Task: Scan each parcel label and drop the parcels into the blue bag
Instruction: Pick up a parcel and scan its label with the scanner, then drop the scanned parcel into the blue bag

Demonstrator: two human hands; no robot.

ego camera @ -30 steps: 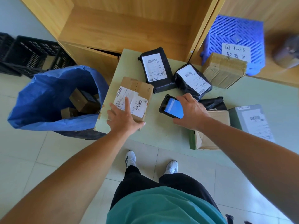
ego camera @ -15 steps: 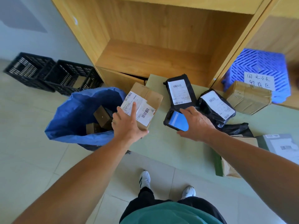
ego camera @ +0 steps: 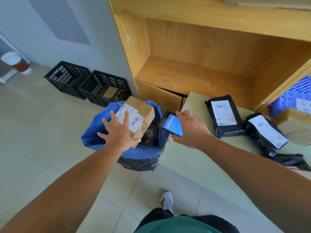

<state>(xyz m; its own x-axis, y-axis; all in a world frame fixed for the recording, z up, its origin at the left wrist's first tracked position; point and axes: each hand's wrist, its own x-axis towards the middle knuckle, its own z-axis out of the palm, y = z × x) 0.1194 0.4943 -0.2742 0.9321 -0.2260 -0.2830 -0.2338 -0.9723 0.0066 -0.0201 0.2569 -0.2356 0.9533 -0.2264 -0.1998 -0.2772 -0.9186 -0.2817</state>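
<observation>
A person's left hand (ego camera: 120,134) holds a cardboard parcel (ego camera: 140,117) over the open mouth of the blue bag (ego camera: 94,137), fingers spread wide across the box's near end and over part of its white shipping label (ego camera: 130,118); whether the thumb grips underneath cannot be told. The label carries two barcodes, but its print is too small to read. The right hand (ego camera: 191,130) is curled around a handheld scanner (ego camera: 171,125) with a lit blue screen, held just right of the bag at the corner of the pale green table (ego camera: 193,163). On the table lie two black mailer bags, one flat (ego camera: 224,116) and one crumpled (ego camera: 265,134), each with a white barcoded label that is unreadable. A brown carton (ego camera: 294,126) sits at the far right, beside a blue plastic crate (ego camera: 292,95) on the wooden shelving (ego camera: 193,64). Two black crates (ego camera: 87,83) stand on the tiled floor behind the bag.
</observation>
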